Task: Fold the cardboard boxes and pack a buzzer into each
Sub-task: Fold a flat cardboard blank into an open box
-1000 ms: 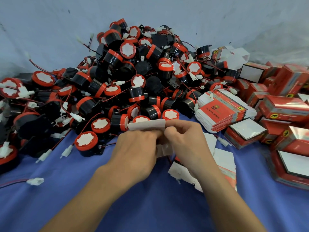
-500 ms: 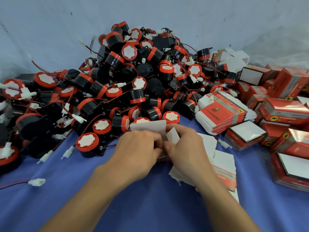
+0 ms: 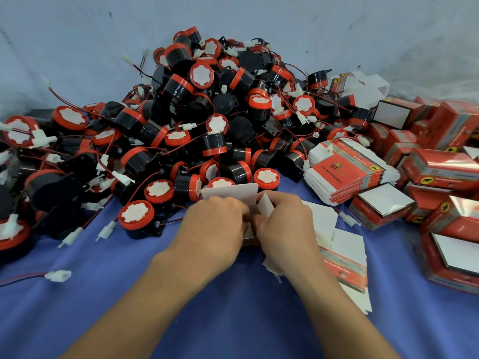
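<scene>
Head camera, looking down on a work surface draped in blue cloth [image 3: 233, 322]. At centre, just in front of the heap, a half-formed cardboard box [image 3: 230, 193] pinched between left hand [image 3: 212, 225] and right hand [image 3: 286, 224], fingers of both curled tight onto the card, fingertips meeting in the middle. Plain white on the inner face turned toward the camera; one broad flap with rounded corners standing upright behind the left knuckles, a smaller pointed flap [image 3: 265, 206] tilted up beside the right fingers. Strip of dark red print barely showing beneath the hands; rest of the box hidden by them. Behind, banked against a pale wall [image 3: 259, 16], a mound of buzzers [image 3: 207, 112]: round black bodies, red rims, white notched faces, thin red and black wires ending in white plugs. One buzzer [image 3: 136, 216] face-up at the front edge of the heap, left of the hands. Right of the mound, a fanned stack of flat boxes [image 3: 347, 172], red with white margins. Further right, made-up boxes [image 3: 440, 172] in glossy red, some showing white panels. Beside and partly under the right wrist, more flat blanks [image 3: 347, 255], white side mostly up. Far left on the cloth, a lone white plug [image 3: 58, 275] on a red and black lead.
</scene>
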